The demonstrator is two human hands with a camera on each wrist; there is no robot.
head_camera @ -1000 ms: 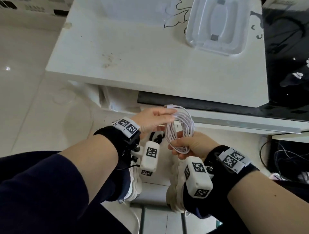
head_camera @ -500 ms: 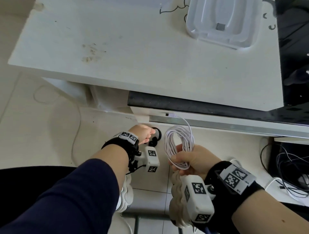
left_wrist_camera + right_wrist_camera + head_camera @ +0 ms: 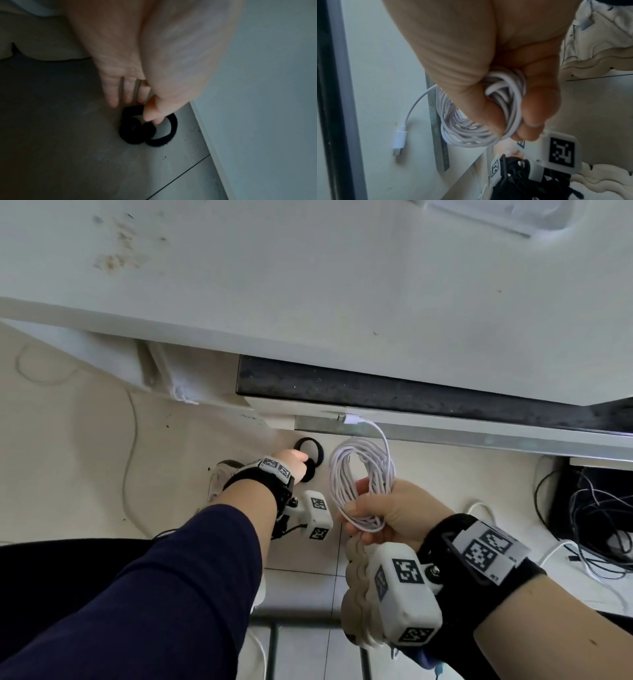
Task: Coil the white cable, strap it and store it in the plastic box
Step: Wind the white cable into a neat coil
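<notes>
My right hand (image 3: pixel 387 508) grips the coiled white cable (image 3: pixel 359 470) low in front of the table, fingers wrapped round the lower part of the loops (image 3: pixel 467 132). The cable's free plug end (image 3: pixel 349 418) sticks out above the coil (image 3: pixel 400 140). My left hand (image 3: pixel 294 462) is down at the floor. Its thumb and forefinger (image 3: pixel 152 119) pinch one of two black elastic straps (image 3: pixel 171 129) lying on the tiles (image 3: pixel 310 453); the other fingers are straight. A corner of the clear plastic box (image 3: pixel 496 213) shows on the table at the top right.
The white table top (image 3: pixel 308 285) overhangs a dark shelf edge (image 3: pixel 376 392) just above my hands. A tangle of dark and white wires (image 3: pixel 589 508) lies on the floor to the right. White shoes (image 3: pixel 356 594) stand below my right wrist. A thin cord (image 3: pixel 132 440) runs across the left tiles.
My left hand let go of the cable's end and went down to the black straps on the floor. The right hand kept hold of the coil. The view dropped closer to the floor.
</notes>
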